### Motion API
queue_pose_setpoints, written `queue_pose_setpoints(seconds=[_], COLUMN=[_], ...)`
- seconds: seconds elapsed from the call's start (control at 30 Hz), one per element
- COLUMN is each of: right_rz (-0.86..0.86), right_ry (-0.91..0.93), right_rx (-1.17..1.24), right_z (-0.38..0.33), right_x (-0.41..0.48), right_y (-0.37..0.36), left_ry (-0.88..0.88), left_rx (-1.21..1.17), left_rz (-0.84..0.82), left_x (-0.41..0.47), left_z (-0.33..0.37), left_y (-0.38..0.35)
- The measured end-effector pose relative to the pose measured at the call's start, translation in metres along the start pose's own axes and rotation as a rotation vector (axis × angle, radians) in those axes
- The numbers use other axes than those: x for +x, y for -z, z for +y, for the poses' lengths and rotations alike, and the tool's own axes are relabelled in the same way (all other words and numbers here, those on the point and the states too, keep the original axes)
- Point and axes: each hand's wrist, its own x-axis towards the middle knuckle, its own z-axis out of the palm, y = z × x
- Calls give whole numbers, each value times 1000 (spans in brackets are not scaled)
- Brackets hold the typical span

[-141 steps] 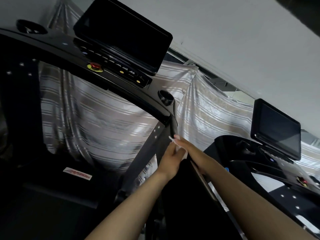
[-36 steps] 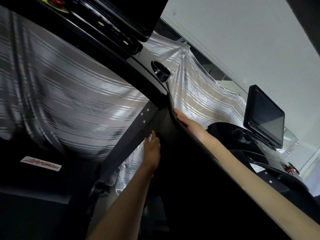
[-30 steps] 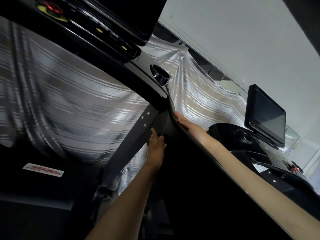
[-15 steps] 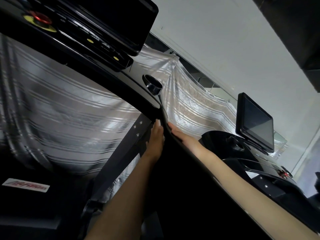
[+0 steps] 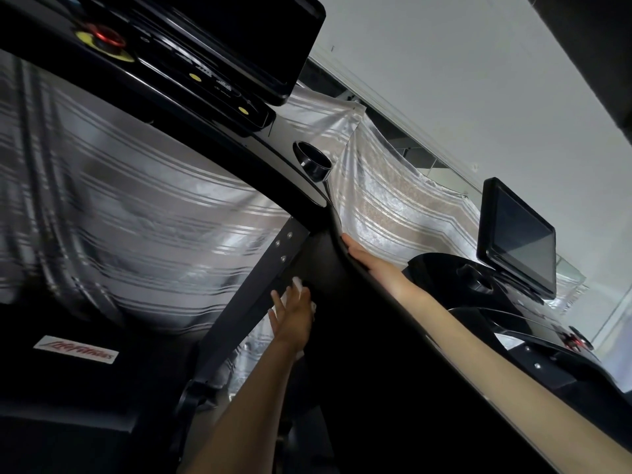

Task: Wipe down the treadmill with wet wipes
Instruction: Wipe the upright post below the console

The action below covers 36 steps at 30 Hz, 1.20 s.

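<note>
We note the left hand (image 5: 292,316), fingers (image 5: 275,299) straight, pressing the wet wipe (image 5: 297,283) on the treadmill panel (image 5: 328,268) just right of the upright post (image 5: 260,295), whose long axis climbs ahead of the fingertips. The right hand (image 5: 359,252), farther beyond the post, rests on the handrail (image 5: 337,218); finger curl indeterminate.

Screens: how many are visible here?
2. One screen is at the upper left, on the near treadmill; the other screen is at the right, on the next treadmill. Others may be out of view.

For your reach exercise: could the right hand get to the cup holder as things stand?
Probably yes: the right hand rests on the panel edge just below the cup holder, nothing between them.
</note>
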Motion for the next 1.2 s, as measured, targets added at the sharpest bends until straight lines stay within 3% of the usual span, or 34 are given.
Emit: queue_pose_setpoints(seconds=[0.07,0.23,0.37,0.63,0.83,0.97,1.07,1.17,1.2], right_rz=[-5,-6,9,-21,13,35,-24,45,21], right_ry=[1,-1,0,34,-7,-50,-110,-39,-80], right_rx=[-7,-44,-41,-21,56,44,217,80,154], right_z=[0,-2,-5,-7,-14,-20,-17,-11,-10], right_x=[-1,-2,-4,-15,-18,-17,-16,-9,-7], right_y=[-1,-2,-4,-4,-8,-12,-18,-15,-13], left_ry=[34,-62,-90,-344,-317,-350,-389,-397,-418], left_rx=[-73,-590,-525,-478,-627,-646,-598,-618,-600], left_rz=[12,-10,-30,-37,-86,-55,-37,-58,-57], left_x=[-2,-14,-22,-60,-68,-71,-76,-81,-83], left_z=[3,13,30,69,79,77,78,78,77], left_y=[0,-3,3,22,21,22,24,23,22])
